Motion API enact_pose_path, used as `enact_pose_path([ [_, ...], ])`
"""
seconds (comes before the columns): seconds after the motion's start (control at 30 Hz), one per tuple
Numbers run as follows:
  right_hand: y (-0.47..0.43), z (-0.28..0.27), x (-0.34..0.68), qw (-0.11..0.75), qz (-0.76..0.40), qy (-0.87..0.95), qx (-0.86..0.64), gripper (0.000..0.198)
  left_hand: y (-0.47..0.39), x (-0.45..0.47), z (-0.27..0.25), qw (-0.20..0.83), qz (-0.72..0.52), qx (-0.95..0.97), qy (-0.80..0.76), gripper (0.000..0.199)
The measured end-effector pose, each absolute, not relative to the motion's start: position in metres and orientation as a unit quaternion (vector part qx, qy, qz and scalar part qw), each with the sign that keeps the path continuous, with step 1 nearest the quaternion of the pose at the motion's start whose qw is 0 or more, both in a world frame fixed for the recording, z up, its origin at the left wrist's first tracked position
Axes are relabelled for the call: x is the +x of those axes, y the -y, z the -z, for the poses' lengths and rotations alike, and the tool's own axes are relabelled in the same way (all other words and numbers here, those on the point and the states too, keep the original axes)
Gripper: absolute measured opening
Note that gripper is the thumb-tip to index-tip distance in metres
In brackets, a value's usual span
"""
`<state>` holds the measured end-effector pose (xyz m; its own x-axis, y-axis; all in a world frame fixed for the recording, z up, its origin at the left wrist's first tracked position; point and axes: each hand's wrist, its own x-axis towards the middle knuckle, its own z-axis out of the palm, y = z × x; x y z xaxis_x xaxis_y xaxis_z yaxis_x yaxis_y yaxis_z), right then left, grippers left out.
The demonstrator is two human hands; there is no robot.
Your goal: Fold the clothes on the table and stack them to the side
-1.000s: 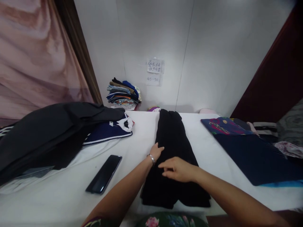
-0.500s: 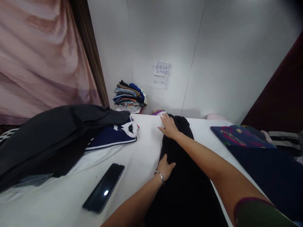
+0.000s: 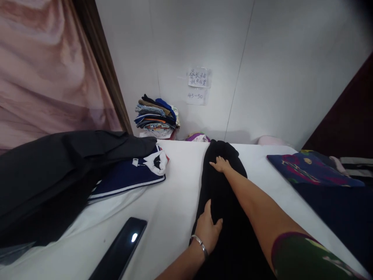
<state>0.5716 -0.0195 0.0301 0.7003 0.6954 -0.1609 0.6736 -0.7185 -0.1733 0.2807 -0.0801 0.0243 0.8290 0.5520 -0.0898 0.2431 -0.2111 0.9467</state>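
A black garment (image 3: 230,194) lies in a long narrow shape on the white table (image 3: 171,217), its far end bunched near the table's back edge. My right hand (image 3: 220,165) rests flat on its upper part with the fingers spread. Closer to me, my left hand (image 3: 207,229), with a silver bracelet at the wrist, touches the garment's left side; thumb and a finger stretch apart and grip nothing. The black cloth's near end runs out of view below.
A phone (image 3: 119,249) lies left of the garment. Beyond it are a navy collared shirt (image 3: 122,175) and a dark grey garment (image 3: 58,167). Folded clothes (image 3: 157,116) are stacked by the wall. Patterned navy clothing (image 3: 311,169) lies at right.
My right hand has moved from the garment's far left edge back toward me onto its middle. My left hand has come slightly nearer to me. The view has shifted a little.
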Motion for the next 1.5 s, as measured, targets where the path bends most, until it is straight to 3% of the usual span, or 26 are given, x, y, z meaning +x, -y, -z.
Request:
enact_pose_path([
  [0.13,0.017,-0.048,0.567,0.061,-0.1,0.385,-0.915,0.072,0.082,0.279,-0.025,0.54,-0.118,0.785,-0.28,0.085],
  [0.33,0.034,-0.082,0.554,0.089,-0.035,0.429,-0.898,0.063,0.083,0.278,-0.023,0.481,-0.117,0.827,-0.266,0.076],
  [0.6,0.08,-0.037,0.523,0.086,-0.023,0.431,-0.898,0.063,0.081,0.283,-0.025,0.451,-0.116,0.846,-0.261,0.067],
  [0.83,0.091,-0.053,0.51,0.097,-0.058,0.42,-0.901,0.062,0.08,0.281,-0.027,0.45,-0.131,0.845,-0.258,0.069],
  [1.13,0.208,-0.048,0.401,0.2,-0.115,0.486,-0.843,0.066,0.077,0.284,-0.031,0.489,-0.15,0.825,-0.238,0.071],
  [1.3,0.263,-0.048,0.346,0.198,-0.13,0.506,-0.829,0.063,0.074,0.274,-0.037,0.544,-0.155,0.792,-0.231,0.084],
  [1.5,0.296,-0.049,0.302,0.222,-0.112,0.515,-0.82,0.055,0.092,0.241,-0.043,0.487,-0.156,0.827,-0.233,0.082],
])
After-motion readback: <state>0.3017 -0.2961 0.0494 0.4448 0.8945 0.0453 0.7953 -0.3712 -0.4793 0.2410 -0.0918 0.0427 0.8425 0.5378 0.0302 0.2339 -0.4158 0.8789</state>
